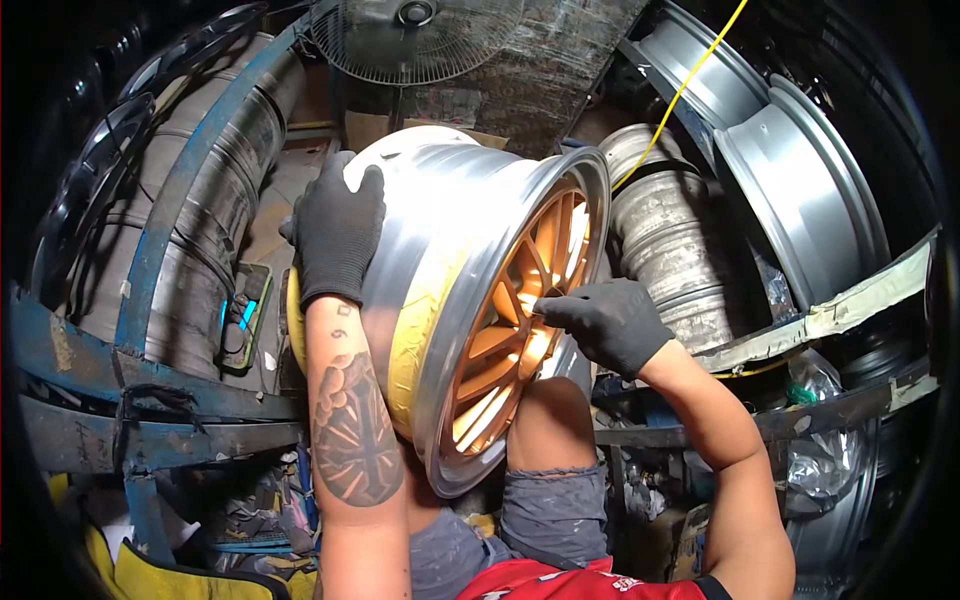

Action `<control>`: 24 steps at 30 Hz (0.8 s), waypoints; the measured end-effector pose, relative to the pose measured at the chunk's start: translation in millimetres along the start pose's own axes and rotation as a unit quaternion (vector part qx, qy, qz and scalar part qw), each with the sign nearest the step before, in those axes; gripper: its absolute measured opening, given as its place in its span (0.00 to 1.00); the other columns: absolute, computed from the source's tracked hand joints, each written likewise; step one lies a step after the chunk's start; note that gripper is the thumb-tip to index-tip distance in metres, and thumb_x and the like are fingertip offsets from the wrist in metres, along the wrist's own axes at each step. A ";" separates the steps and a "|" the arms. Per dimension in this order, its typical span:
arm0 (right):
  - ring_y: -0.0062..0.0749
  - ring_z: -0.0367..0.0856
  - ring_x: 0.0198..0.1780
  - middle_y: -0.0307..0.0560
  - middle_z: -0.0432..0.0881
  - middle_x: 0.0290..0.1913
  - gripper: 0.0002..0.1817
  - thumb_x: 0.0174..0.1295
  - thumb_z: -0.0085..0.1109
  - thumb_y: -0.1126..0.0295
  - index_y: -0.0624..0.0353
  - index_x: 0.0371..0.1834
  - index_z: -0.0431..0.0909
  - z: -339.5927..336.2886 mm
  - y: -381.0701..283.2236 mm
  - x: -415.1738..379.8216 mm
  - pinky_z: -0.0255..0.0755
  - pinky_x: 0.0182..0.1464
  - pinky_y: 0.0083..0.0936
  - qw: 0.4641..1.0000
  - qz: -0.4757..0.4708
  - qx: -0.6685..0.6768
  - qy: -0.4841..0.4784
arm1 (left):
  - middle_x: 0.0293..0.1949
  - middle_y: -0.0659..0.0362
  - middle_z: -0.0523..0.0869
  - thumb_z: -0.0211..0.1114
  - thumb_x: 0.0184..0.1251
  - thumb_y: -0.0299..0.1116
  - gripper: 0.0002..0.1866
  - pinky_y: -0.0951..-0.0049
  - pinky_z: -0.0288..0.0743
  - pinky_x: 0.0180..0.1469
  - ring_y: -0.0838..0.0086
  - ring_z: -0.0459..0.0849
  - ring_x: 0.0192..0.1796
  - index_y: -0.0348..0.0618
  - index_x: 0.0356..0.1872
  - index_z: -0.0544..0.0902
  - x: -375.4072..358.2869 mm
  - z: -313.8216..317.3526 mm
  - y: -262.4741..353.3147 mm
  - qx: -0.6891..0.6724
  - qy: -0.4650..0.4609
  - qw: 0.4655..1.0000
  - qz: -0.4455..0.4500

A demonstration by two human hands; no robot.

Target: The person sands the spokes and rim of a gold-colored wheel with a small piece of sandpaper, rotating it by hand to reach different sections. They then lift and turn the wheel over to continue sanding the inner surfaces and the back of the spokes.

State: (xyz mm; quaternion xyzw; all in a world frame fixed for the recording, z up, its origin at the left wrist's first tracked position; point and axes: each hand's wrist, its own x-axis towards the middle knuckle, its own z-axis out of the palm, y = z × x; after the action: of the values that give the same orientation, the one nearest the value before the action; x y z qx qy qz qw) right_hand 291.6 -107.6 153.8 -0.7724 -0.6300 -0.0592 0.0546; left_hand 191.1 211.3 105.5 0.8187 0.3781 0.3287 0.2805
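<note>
A wheel rim (pixel 440 250) with a polished silver barrel and bronze spokes (pixel 489 358) stands tilted between my legs, its spoked face turned to the right. Yellow tape (pixel 418 345) runs around part of the barrel. My left hand (pixel 340 230), in a dark glove, lies on the barrel's upper left side, with the thumb apart from the fingers. Gloved too, my right hand (pixel 608 322) is at the centre of the spokes with its fingers pressed together; what they hold, if anything, is hidden.
A fan (pixel 415 35) stands at the top. Stacked rims (pixel 670 240) are on the right, near larger silver rims (pixel 795 190). More barrels (pixel 205 190) line the left behind a blue metal frame (pixel 190 180). A yellow cable (pixel 682 88) hangs at the upper right.
</note>
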 end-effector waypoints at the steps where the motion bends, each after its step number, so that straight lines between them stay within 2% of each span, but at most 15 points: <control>1: 0.46 0.86 0.30 0.43 0.87 0.30 0.17 0.58 0.66 0.72 0.42 0.51 0.89 -0.9 -0.1 1.7 0.77 0.34 0.40 1.000 0.006 -0.009 -0.019 | 0.55 0.44 0.89 0.59 0.71 0.55 0.29 0.43 0.66 0.68 0.50 0.86 0.61 0.48 0.63 0.82 -0.5 -1.1 1.0 0.000 0.002 1.000 -0.002; 2: 0.45 0.86 0.30 0.43 0.86 0.29 0.16 0.60 0.64 0.71 0.40 0.49 0.89 -3.9 -4.1 4.5 0.77 0.33 0.40 0.998 0.009 -0.045 -0.033 | 0.54 0.44 0.89 0.59 0.71 0.55 0.29 0.44 0.67 0.67 0.49 0.86 0.60 0.48 0.63 0.82 -2.8 -3.0 5.7 0.041 0.001 0.999 -0.021; 6: 0.44 0.86 0.30 0.41 0.85 0.28 0.13 0.62 0.63 0.71 0.40 0.47 0.90 -6.9 -1.0 6.4 0.76 0.31 0.39 0.997 -0.006 -0.056 -0.044 | 0.53 0.44 0.90 0.59 0.71 0.54 0.28 0.46 0.69 0.67 0.48 0.86 0.59 0.47 0.63 0.82 4.2 2.9 -4.7 0.002 0.007 1.000 0.009; 8: 0.45 0.86 0.30 0.42 0.85 0.29 0.10 0.65 0.63 0.66 0.39 0.46 0.88 -1.4 4.5 8.9 0.75 0.31 0.42 0.999 -0.011 -0.030 -0.028 | 0.53 0.43 0.90 0.59 0.71 0.54 0.28 0.46 0.70 0.67 0.48 0.86 0.59 0.47 0.63 0.83 3.4 4.1 -5.3 -0.001 0.012 1.000 0.012; 9: 0.46 0.86 0.30 0.42 0.85 0.29 0.08 0.66 0.63 0.63 0.38 0.46 0.87 0.7 7.0 6.1 0.75 0.31 0.43 1.000 -0.010 -0.017 -0.020 | 0.55 0.43 0.89 0.60 0.72 0.52 0.27 0.50 0.72 0.66 0.48 0.86 0.60 0.44 0.62 0.83 2.4 3.9 -4.9 -0.005 0.004 1.000 0.010; 11: 0.46 0.86 0.30 0.42 0.86 0.29 0.11 0.64 0.64 0.66 0.39 0.49 0.88 -0.3 9.3 -2.6 0.75 0.31 0.42 1.000 -0.014 -0.003 -0.007 | 0.58 0.43 0.87 0.61 0.73 0.49 0.25 0.56 0.75 0.64 0.48 0.85 0.61 0.40 0.60 0.83 2.3 -3.4 0.1 -0.013 -0.008 1.000 0.007; 13: 0.46 0.86 0.29 0.44 0.87 0.29 0.15 0.61 0.66 0.70 0.42 0.50 0.89 -2.2 9.0 -8.5 0.76 0.31 0.39 0.999 -0.025 0.020 0.019 | 0.57 0.43 0.87 0.62 0.73 0.49 0.25 0.56 0.75 0.64 0.48 0.84 0.61 0.41 0.60 0.83 4.1 0.0 -5.2 -0.010 0.002 1.000 0.011; 17: 0.48 0.86 0.32 0.44 0.85 0.30 0.14 0.62 0.66 0.69 0.42 0.51 0.88 -7.1 -0.8 -5.6 0.76 0.33 0.42 0.999 -0.008 0.015 0.033 | 0.58 0.43 0.87 0.62 0.73 0.49 0.25 0.56 0.75 0.65 0.49 0.84 0.61 0.41 0.61 0.82 3.0 -0.7 -6.2 0.008 0.006 1.000 0.009; 20: 0.48 0.87 0.33 0.45 0.86 0.31 0.14 0.64 0.63 0.69 0.40 0.51 0.88 5.2 0.2 0.6 0.76 0.33 0.42 0.999 0.006 0.007 -0.032 | 0.59 0.43 0.86 0.61 0.74 0.49 0.26 0.56 0.75 0.65 0.49 0.84 0.62 0.40 0.62 0.82 -1.4 -3.9 0.3 0.019 -0.001 1.000 0.008; 24: 0.47 0.87 0.32 0.43 0.85 0.30 0.10 0.63 0.63 0.66 0.42 0.46 0.87 2.8 -1.0 4.8 0.77 0.33 0.43 1.000 0.009 -0.008 -0.026 | 0.60 0.43 0.86 0.61 0.74 0.49 0.26 0.55 0.74 0.65 0.49 0.84 0.62 0.40 0.62 0.82 -0.4 -3.7 3.2 0.021 -0.002 1.000 -0.004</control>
State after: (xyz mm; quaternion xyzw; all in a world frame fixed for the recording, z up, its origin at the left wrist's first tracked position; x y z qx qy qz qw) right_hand 291.6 -102.3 151.8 -0.7801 -0.6233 -0.0438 0.0321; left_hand 189.5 210.0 109.9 0.8235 0.3876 0.3180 0.2655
